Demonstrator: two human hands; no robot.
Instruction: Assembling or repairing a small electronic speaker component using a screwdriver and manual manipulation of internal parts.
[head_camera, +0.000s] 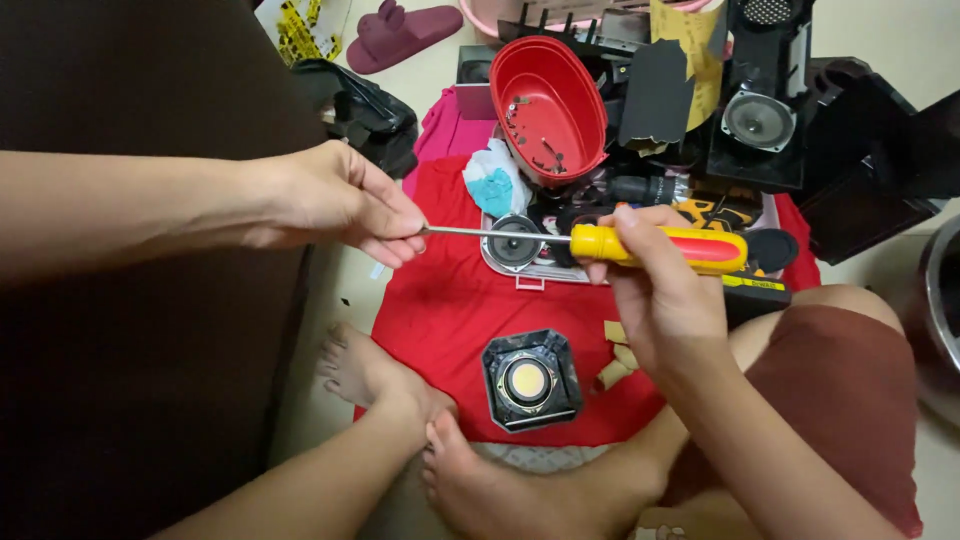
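Observation:
My right hand (665, 300) grips the yellow and red handle of a screwdriver (655, 245), held level above a red cloth (440, 310). Its metal shaft points left. My left hand (340, 200) pinches the shaft's tip between thumb and fingers. Below the two hands, a small black square lamp housing (530, 380) with a round yellow centre lies on the cloth, near my crossed feet (450, 470).
A red oval bowl (550, 105) with small screws leans behind. A white tray (500, 262) holds a round speaker part. Black speaker boxes (760, 110) and panels crowd the back right. A dark cabinet side (130, 380) stands at left. A metal pot (940, 310) sits at the right edge.

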